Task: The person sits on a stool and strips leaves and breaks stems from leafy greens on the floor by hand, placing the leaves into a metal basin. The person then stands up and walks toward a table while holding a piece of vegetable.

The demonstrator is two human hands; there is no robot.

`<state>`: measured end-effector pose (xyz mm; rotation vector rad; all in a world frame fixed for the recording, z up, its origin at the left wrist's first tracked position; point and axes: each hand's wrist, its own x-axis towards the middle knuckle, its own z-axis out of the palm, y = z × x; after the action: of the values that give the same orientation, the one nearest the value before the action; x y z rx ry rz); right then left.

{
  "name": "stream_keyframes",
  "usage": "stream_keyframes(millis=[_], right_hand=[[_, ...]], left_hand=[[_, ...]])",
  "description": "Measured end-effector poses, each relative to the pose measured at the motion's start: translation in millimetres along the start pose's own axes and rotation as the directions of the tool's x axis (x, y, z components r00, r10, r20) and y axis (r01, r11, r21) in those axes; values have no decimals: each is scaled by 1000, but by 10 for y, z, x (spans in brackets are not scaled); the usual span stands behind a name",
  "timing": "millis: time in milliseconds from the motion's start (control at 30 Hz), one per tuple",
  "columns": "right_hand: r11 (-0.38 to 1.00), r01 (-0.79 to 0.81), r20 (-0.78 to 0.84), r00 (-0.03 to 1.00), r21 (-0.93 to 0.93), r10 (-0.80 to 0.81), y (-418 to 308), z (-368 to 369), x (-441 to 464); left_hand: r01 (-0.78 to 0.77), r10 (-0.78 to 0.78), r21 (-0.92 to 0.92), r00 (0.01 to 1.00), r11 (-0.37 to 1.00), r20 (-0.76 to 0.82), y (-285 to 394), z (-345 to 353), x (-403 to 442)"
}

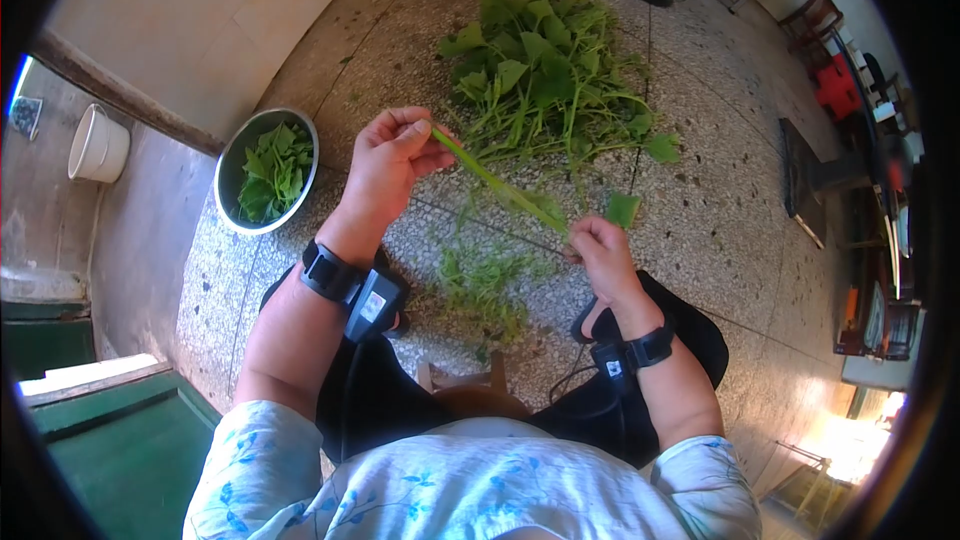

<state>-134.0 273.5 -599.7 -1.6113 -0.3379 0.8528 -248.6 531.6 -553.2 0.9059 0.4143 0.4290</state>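
A long green leaf stem (498, 183) stretches between my two hands, slanting down to the right. My left hand (392, 155) pinches its upper end between thumb and fingers. At the lower end, my right hand (603, 258) is closed on the stem, with a green leaf piece (622, 209) showing just beyond the fingers. Past my hands, a large heap of leafy green vegetable stalks (545, 70) lies on the floor. Below the stem, between my feet, is a loose pile of thin green peelings (485, 285).
A metal basin (224, 202) with green leaves stands on the speckled floor (730, 250) at the left. Farther left is a white bucket (99, 145) beyond a doorway. A green door (120, 450) is at lower left. Furniture, including a red chair (838, 86), lines the right side.
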Motion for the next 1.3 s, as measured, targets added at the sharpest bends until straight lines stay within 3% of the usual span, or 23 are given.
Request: stream_keyframes(millis=[133, 200, 233, 300, 333, 400, 433, 500, 567, 600, 667, 733, 800, 833, 900, 933, 1000, 1033, 1100, 1133, 1233, 1300], right_hand=[[999, -51, 0, 999, 6, 51, 232, -140, 28], [967, 20, -2, 1000, -252, -21, 484, -251, 81], [968, 20, 0, 1000, -251, -21, 585, -299, 97], [816, -42, 19, 998, -577, 65, 780, -386, 107], [817, -43, 20, 998, -576, 66, 875, -423, 101], [645, 15, 184, 963, -764, 196, 1071, -482, 80], [645, 17, 186, 963, -764, 195, 1220, -498, 58], [417, 367, 402, 916, -831, -4, 1451, -512, 21], [382, 383, 418, 909, -841, 9, 1155, -321, 1], [349, 397, 432, 902, -849, 26, 903, -178, -16], [229, 263, 296, 948, -937, 121, 260, 104, 11], [434, 187, 214, 977, -881, 14, -197, 237, 2], [467, 484, 258, 846, -740, -467, -255, 262, 115], [465, 480, 255, 847, -744, -467, -315, 320, 146], [593, 649, 207, 738, -476, -642, -469, 469, 161], [591, 650, 206, 737, -478, -644, -492, 503, 160], [824, 533, 332, 826, -194, -455, -529, 546, 162], [824, 533, 333, 825, -193, -456, -565, 548, 144], [941, 315, 362, 897, -126, -252, -624, 547, 103], [941, 315, 363, 897, -127, -251, -620, 547, 100], [924, 347, 287, 912, -158, -293, -595, 549, 97], [923, 352, 264, 915, -157, -305, -572, 552, 98]], left_hand=[[-43, 43, 68, 999, 997, 13, 107, -73, 43], [-50, 49, 93, 999, 994, 20, 162, -112, 65], [-48, 46, 122, 999, 991, 24, 187, -130, 72], [-45, 42, 152, 999, 987, 25, 248, -161, 84], [-68, 66, 153, 998, 986, 14, 285, -174, 93], [-91, 92, 154, 996, 984, 2, 324, -178, 105], [-93, 95, 156, 995, 983, -4, 336, -178, 107], [-97, 100, 157, 995, 983, -8, 336, -176, 114], [-106, 112, 324, 994, 940, 0, 292, -151, 132], [-107, 112, 321, 994, 941, 3, 278, -114, 128], [-103, 96, 351, 995, 931, 37, 257, -10, 89], [-78, 58, 347, 996, 935, 68, 234, 89, 65], [-55, 20, 343, 995, 938, 102, 187, 181, 46], [-7, -36, 266, 987, 964, 154, 160, 221, 34], [75, -105, 127, 965, 989, 241, 116, 289, 13], [74, -103, 126, 964, 989, 244, 100, 315, 13], [117, -114, 3, 962, 993, 248, 74, 346, 17], [117, -114, 3, 962, 993, 247, 59, 346, 22], [135, -119, -63, 970, 989, 212, 23, 342, 36], [135, -119, -64, 970, 989, 211, 15, 360, 28], [163, -168, 44, 976, 986, 139, -35, 425, -30], [222, -270, 257, 947, 941, 173, -99, 443, -67]])
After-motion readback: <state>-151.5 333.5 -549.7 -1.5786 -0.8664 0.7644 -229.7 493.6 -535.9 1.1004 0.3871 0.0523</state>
